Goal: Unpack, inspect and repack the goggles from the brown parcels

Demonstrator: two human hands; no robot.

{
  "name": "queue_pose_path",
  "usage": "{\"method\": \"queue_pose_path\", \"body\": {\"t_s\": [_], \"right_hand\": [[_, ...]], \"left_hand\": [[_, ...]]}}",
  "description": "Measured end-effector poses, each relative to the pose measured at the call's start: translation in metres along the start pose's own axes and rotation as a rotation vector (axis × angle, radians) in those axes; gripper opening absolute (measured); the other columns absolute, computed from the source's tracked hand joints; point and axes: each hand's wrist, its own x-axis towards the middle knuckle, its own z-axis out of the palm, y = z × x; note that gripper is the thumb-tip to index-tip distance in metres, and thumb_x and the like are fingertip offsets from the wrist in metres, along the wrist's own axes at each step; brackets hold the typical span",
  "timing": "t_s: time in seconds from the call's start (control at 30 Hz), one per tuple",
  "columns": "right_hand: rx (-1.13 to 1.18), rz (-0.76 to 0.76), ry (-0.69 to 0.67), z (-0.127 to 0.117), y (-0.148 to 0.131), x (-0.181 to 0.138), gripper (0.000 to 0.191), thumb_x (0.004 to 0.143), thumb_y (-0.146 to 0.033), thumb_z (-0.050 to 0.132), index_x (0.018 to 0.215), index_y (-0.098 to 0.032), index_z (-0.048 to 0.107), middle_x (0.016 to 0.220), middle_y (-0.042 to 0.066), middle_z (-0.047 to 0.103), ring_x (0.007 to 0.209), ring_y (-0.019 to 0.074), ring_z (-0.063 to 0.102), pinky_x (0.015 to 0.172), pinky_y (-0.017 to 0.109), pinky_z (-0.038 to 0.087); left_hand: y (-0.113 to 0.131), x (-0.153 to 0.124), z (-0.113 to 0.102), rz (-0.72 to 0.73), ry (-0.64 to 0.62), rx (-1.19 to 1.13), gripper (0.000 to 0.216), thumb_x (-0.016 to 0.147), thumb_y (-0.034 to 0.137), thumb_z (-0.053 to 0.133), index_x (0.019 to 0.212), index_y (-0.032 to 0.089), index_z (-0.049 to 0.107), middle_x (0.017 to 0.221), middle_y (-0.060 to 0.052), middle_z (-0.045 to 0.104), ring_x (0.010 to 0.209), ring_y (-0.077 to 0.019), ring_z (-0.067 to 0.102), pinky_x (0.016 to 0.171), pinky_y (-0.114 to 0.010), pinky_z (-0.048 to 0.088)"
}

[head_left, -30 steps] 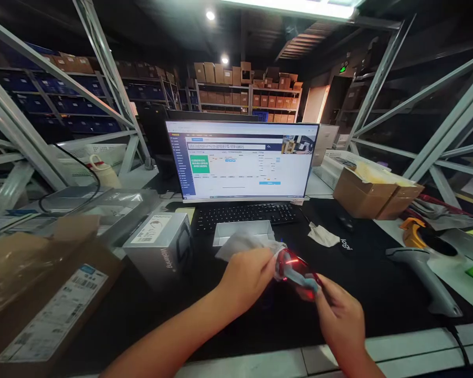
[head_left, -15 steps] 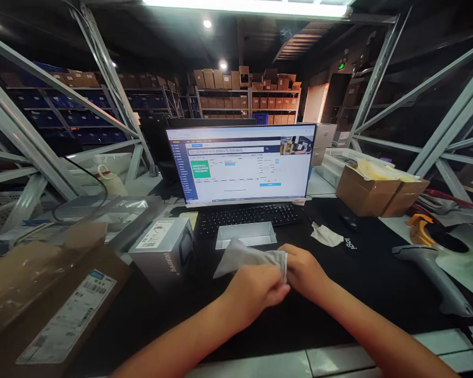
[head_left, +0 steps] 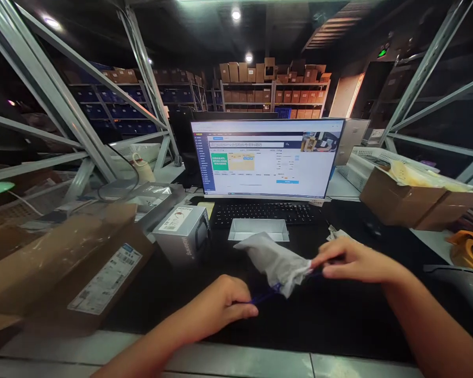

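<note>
A whitish cloth drawstring pouch (head_left: 271, 257) hangs over the black mat, its gathered mouth toward me. From that mouth a thin blue drawstring (head_left: 264, 297) runs to my left hand (head_left: 230, 303), which is closed on its end. My right hand (head_left: 352, 261) pinches at the other side of the mouth, where a dark blue stretch of cord also shows. What the pouch holds is hidden. Just beyond it lies an open, shallow grey-white box tray (head_left: 259, 233). A grey printed product box (head_left: 181, 239) stands to the left.
A brown carton (head_left: 74, 268) with a shipping label takes up the left. Behind are a keyboard (head_left: 265, 212) and a lit monitor (head_left: 267, 157). At the right are a crumpled white scrap (head_left: 338, 234), a mouse (head_left: 373, 229), a grey scanner (head_left: 460, 283), an orange tape dispenser (head_left: 466, 249) and cartons (head_left: 401, 202).
My hands have moved apart from close together at the pouch's mouth, left hand leftward, right hand rightward. The blue drawstring now shows stretched between them. The view has shifted left.
</note>
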Motion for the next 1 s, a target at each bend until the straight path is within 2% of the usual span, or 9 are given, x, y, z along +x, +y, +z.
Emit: {"method": "queue_pose_path", "body": {"t_s": [0.1,0.23,0.33,0.43,0.5,0.63,0.73,0.9,1.0], "right_hand": [[0.312,0.227,0.365,-0.025,0.026,-0.020,0.047,0.079,-0.056,0.074,0.102,-0.015,0.079,0.061,0.000,0.058,0.051,0.0116,0.050,0.048,0.023,0.036],[0.479,0.394,0.483,-0.021,0.049,-0.028,0.049,0.070,-0.050,0.085,0.100,-0.013,0.078,0.063,0.000,0.057,0.049,0.0084,0.047,0.040,0.018,0.029],[0.728,0.356,0.607,-0.013,0.053,-0.030,0.046,0.071,-0.038,0.086,0.110,-0.016,0.075,0.081,0.004,0.067,0.046,0.0040,0.042,0.036,0.014,0.031],[0.988,0.305,0.732,-0.014,0.054,-0.030,0.042,0.072,-0.025,0.081,0.112,-0.016,0.072,0.111,0.012,0.070,0.066,0.0105,0.063,0.052,0.018,0.056],[1.082,0.284,0.878,-0.018,0.052,-0.026,0.033,0.071,-0.019,0.075,0.104,-0.015,0.071,0.113,0.014,0.069,0.089,0.0185,0.070,0.071,0.025,0.063],[1.059,0.139,1.084,-0.018,0.040,-0.003,0.026,0.065,-0.023,0.076,0.089,-0.017,0.067,0.108,0.015,0.069,0.113,0.0253,0.066,0.096,0.032,0.058],[0.713,-0.026,1.011,0.003,0.020,0.016,0.043,0.066,-0.037,0.082,0.102,-0.019,0.066,0.117,0.011,0.067,0.123,0.0273,0.060,0.112,0.041,0.045],[-0.159,-0.040,0.400,0.064,-0.012,0.038,0.104,0.063,-0.020,0.086,0.153,-0.024,0.034,0.154,0.015,0.041,0.139,0.0326,0.043,0.116,0.055,0.036],[-0.397,0.024,0.272,0.077,-0.012,0.046,0.102,0.066,-0.009,0.078,0.156,-0.022,0.031,0.145,0.017,0.051,0.132,0.0329,0.050,0.110,0.054,0.041]], "left_hand": [[-0.003,-0.009,-0.001,0.058,-0.099,-0.039,0.058,0.097,0.048,0.056,0.054,0.017,0.032,0.056,0.005,0.032,0.055,-0.0100,0.033,0.055,-0.028,0.026],[-0.006,-0.008,0.006,0.120,-0.161,0.062,0.057,0.097,0.046,0.056,0.054,0.017,0.032,0.057,0.004,0.036,0.054,-0.0098,0.034,0.052,-0.028,0.025],[-0.009,0.003,0.004,0.109,0.058,0.407,0.042,0.100,0.037,0.052,0.063,0.017,0.049,0.066,0.002,0.048,0.059,-0.0113,0.043,0.056,-0.026,0.032],[-0.013,0.021,-0.009,0.031,0.387,0.681,0.025,0.099,0.027,0.050,0.078,0.017,0.061,0.089,-0.005,0.059,0.080,-0.0186,0.057,0.071,-0.030,0.047],[-0.017,0.036,-0.018,0.049,0.497,0.643,0.021,0.097,0.024,0.050,0.083,0.017,0.063,0.116,-0.012,0.058,0.106,-0.0254,0.058,0.092,-0.041,0.051],[-0.027,0.066,-0.022,0.137,0.399,0.407,0.023,0.099,0.026,0.048,0.087,0.016,0.065,0.139,-0.014,0.049,0.126,-0.0269,0.053,0.108,-0.046,0.046],[-0.024,0.080,-0.012,0.135,0.366,0.330,0.023,0.100,0.027,0.047,0.088,0.017,0.064,0.138,-0.013,0.052,0.122,-0.0244,0.057,0.106,-0.043,0.048],[-0.005,0.083,-0.003,0.128,0.454,0.247,0.024,0.100,0.023,0.046,0.085,0.017,0.064,0.122,-0.009,0.061,0.112,-0.0215,0.060,0.102,-0.040,0.049],[-0.006,0.073,0.000,0.191,0.480,0.194,0.018,0.101,0.021,0.046,0.098,0.019,0.064,0.123,-0.009,0.062,0.117,-0.0203,0.058,0.104,-0.038,0.048]]}}
